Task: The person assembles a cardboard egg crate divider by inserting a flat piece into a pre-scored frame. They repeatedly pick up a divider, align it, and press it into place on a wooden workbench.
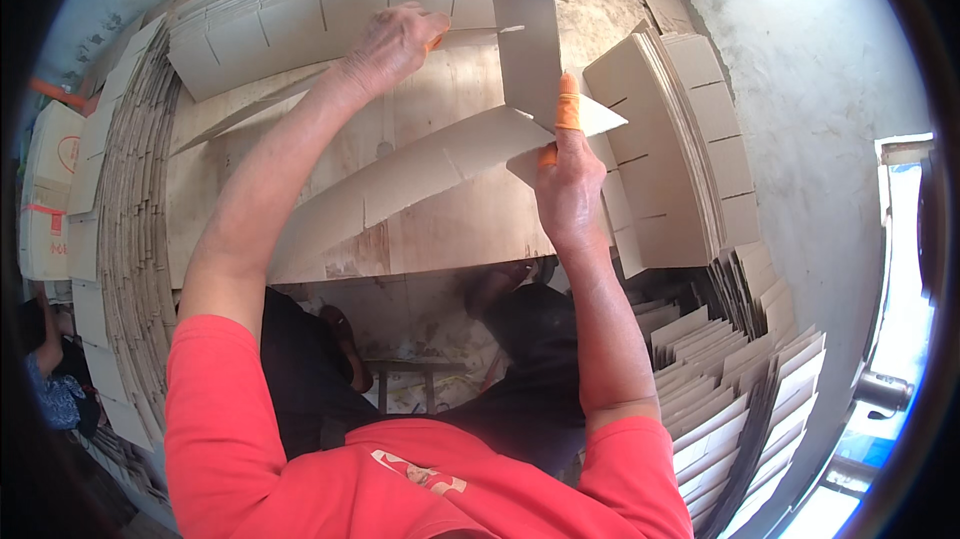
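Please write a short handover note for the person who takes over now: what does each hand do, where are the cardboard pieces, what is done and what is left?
Left hand: reaches to the far stack of flat slotted strips and grips a strip at its edge.
Right hand: its fingers, in orange finger covers, pinch an upright slotted strip where it crosses a long strip lying on the wooden table.
Done: these two strips are slotted together.
Left: more strips wait in the stack at the right. How many the grid needs, I cannot tell.
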Tool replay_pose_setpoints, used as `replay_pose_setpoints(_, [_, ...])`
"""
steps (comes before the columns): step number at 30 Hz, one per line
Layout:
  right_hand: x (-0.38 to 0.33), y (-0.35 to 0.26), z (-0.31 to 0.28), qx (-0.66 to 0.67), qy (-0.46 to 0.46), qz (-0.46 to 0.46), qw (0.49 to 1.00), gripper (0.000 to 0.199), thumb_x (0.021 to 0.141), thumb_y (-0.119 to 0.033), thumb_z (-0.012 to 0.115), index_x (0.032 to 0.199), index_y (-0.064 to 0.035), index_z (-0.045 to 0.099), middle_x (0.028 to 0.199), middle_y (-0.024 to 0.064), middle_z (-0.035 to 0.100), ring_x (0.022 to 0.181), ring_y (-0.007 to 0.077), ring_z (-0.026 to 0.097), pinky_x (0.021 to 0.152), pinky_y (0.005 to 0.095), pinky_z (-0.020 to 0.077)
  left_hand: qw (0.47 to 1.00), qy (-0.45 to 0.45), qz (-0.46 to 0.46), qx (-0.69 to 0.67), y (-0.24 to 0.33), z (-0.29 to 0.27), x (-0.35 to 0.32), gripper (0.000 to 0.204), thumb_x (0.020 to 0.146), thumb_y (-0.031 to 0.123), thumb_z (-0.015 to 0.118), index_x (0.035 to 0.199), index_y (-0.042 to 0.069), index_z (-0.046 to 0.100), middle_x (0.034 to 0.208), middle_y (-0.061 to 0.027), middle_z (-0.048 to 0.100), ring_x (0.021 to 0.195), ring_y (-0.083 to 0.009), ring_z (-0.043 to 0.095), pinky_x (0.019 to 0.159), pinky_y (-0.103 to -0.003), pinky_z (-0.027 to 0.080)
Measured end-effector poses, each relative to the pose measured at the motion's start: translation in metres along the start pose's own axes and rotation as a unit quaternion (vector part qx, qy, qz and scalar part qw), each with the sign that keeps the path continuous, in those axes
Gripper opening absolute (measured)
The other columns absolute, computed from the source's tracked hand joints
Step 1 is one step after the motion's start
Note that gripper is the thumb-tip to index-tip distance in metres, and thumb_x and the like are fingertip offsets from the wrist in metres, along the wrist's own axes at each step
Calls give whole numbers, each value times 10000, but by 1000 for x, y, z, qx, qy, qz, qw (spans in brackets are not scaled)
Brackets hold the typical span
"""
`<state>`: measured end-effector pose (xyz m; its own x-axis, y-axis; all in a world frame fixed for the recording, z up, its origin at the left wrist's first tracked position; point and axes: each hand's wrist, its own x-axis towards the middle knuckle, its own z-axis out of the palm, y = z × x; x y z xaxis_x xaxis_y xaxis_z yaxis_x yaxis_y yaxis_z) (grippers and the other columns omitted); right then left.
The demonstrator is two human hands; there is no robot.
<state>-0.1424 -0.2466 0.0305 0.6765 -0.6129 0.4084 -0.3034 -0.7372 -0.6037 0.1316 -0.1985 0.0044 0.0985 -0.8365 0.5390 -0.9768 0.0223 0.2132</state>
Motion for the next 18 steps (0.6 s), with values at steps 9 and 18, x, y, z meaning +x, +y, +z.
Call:
replay_pose_setpoints(9, [-3, 23, 13, -93, -94, 31, 991, 782, 881, 36, 449, 1535, -183, 81, 1041, 230, 598, 816, 359, 622, 744, 417, 507, 996, 25, 55, -60, 44, -20, -4, 99, 766, 6, 647, 855, 17, 605, 737, -114, 615, 712, -237, 585, 608, -349, 490])
replay_pose_setpoints(18, [-9, 15, 10, -76, -85, 47, 992, 736, 876, 35, 455, 1523, -145, 154, 1094, 249, 595, 839, 393, 628, 741, 427, 515, 979, -99, -125, -126, 9, -58, 32, 454, 718, 363, 826, 902, -2, 627, 755, -21, 596, 700, -115, 552, 628, -267, 464])
